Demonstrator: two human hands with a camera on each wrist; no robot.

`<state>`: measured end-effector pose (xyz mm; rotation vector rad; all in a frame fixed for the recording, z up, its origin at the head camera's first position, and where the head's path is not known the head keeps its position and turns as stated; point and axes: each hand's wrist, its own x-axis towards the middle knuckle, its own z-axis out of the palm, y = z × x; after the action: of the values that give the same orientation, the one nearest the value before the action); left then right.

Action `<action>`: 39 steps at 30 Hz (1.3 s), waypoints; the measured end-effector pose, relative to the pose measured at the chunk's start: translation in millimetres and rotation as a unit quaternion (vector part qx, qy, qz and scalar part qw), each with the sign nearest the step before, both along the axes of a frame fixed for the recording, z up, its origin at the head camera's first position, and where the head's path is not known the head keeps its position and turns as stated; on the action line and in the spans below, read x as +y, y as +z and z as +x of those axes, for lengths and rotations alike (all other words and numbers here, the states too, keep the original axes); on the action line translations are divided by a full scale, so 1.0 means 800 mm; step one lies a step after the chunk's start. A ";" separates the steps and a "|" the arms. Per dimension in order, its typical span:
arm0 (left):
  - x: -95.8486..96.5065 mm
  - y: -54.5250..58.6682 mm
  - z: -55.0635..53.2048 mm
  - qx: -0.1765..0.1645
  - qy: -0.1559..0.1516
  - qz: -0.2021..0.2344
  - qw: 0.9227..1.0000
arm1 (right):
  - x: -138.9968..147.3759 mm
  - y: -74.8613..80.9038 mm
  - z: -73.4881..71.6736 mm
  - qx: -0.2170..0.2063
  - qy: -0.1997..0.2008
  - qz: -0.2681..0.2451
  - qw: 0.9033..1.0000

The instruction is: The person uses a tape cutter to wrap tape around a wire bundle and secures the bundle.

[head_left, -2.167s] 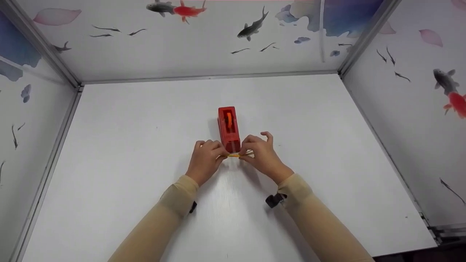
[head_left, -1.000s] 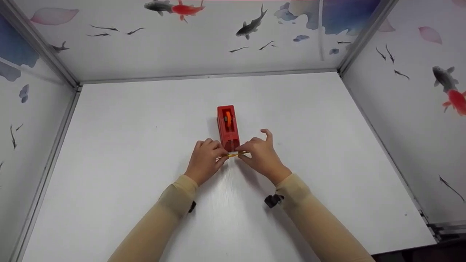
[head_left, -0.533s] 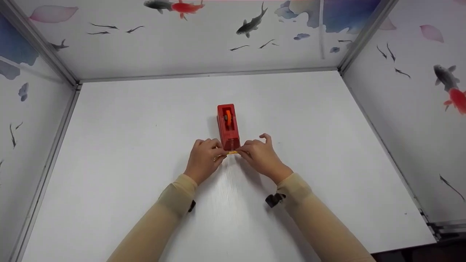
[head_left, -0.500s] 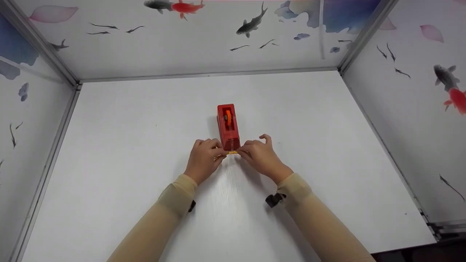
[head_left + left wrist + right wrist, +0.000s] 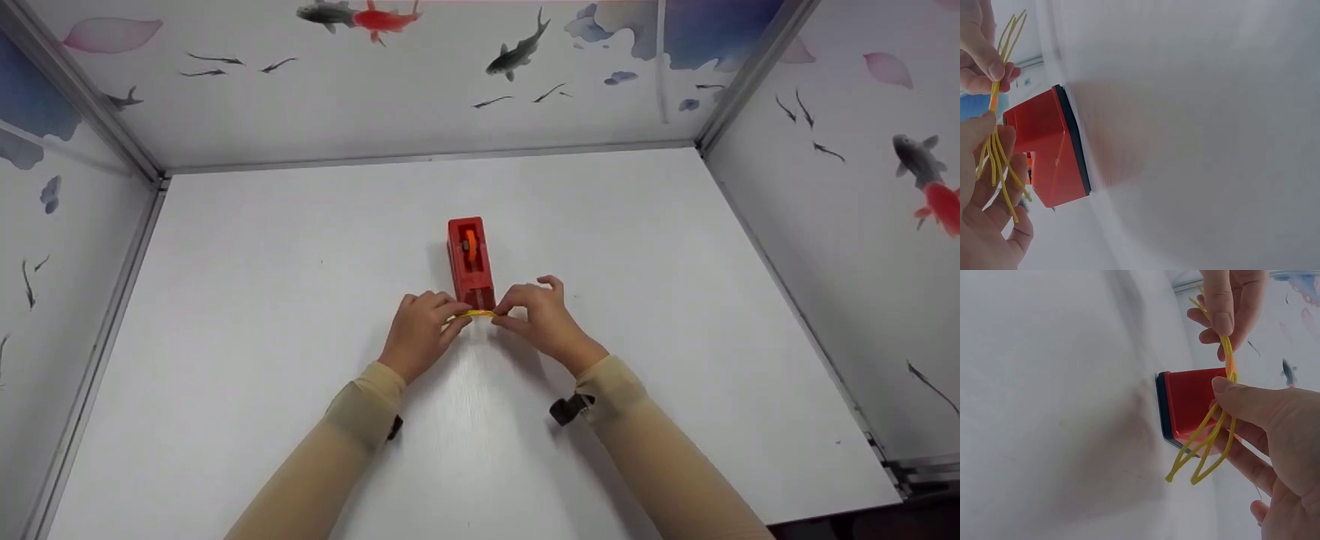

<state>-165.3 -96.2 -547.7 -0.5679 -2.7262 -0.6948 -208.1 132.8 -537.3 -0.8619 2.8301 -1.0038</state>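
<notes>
A bundle of thin yellow cords (image 5: 480,313), orange at its middle, stretches between both hands before the near end of a red tape dispenser (image 5: 474,277). My left hand (image 5: 420,330) pinches one side of the bundle between thumb and fingers; several loose ends (image 5: 1002,177) fan out past that grip in the left wrist view. The other side is pinched by my right hand (image 5: 546,322), and looped ends (image 5: 1202,455) hang from it in the right wrist view. The dispenser stands on a dark base and carries an orange-cored roll (image 5: 471,246).
The white tabletop (image 5: 300,247) is bounded by panels printed with fish, with metal rails (image 5: 431,159) along their foot. A dark wrist device (image 5: 571,409) hangs under the right sleeve.
The hands have come slightly nearer the dispenser with the bundle. Since half a second ago, the right hand's fingers have shifted a little to the right along the cords. The dispenser stays put.
</notes>
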 end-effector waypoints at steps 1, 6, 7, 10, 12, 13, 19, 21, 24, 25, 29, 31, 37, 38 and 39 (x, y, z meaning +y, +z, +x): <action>0.000 0.000 0.000 -0.003 0.001 -0.004 1.000 | 0.000 0.000 0.000 0.001 0.000 0.001 1.000; -0.001 0.001 -0.001 -0.016 0.007 -0.003 1.000 | -0.003 -0.002 0.000 0.007 0.000 -0.005 1.000; -0.001 0.001 -0.001 -0.016 0.008 -0.001 1.000 | -0.003 -0.002 -0.001 0.006 -0.001 -0.009 1.000; -0.001 0.002 -0.001 -0.015 0.008 0.007 1.000 | -0.005 -0.003 -0.001 -0.005 -0.009 -0.021 1.000; 0.000 0.002 -0.001 -0.013 0.006 0.009 1.000 | -0.005 -0.003 -0.001 -0.017 -0.015 -0.026 0.999; 0.001 0.001 -0.001 -0.011 0.006 0.008 1.000 | -0.005 -0.003 -0.001 -0.022 -0.017 -0.028 0.999; 0.003 0.000 -0.003 0.003 0.004 0.002 1.000 | -0.006 -0.002 -0.001 -0.015 -0.020 -0.030 0.999; 0.003 -0.001 -0.003 0.005 0.003 0.000 1.000 | -0.005 -0.001 0.000 0.001 -0.012 -0.028 1.000; 0.004 -0.001 -0.004 0.009 0.000 -0.007 1.000 | -0.005 0.001 0.004 0.037 0.007 -0.014 0.999; 0.004 -0.001 -0.005 0.009 -0.001 -0.010 1.000 | -0.005 0.002 0.005 0.054 0.014 -0.008 0.998; 0.002 0.002 -0.007 -0.011 -0.010 -0.032 0.999 | -0.003 0.004 0.007 0.123 0.029 0.013 0.992; 0.001 0.002 -0.008 -0.024 -0.015 -0.043 0.999 | -0.003 0.003 0.008 0.155 0.032 0.021 0.987; 0.002 0.002 -0.007 -0.022 -0.017 -0.043 0.999 | -0.002 0.004 0.012 0.172 0.018 0.052 0.983; 0.002 0.002 -0.006 -0.019 -0.015 -0.040 0.999 | -0.003 0.005 0.012 0.167 0.015 0.056 0.984; 0.002 0.002 -0.006 -0.017 -0.013 -0.038 0.999 | -0.003 0.005 0.013 0.161 0.012 0.062 0.985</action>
<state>-170.0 -94.8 -546.2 -0.6142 -2.7917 -0.6131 -197.9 130.3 -533.3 -1.1362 3.0925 -0.7332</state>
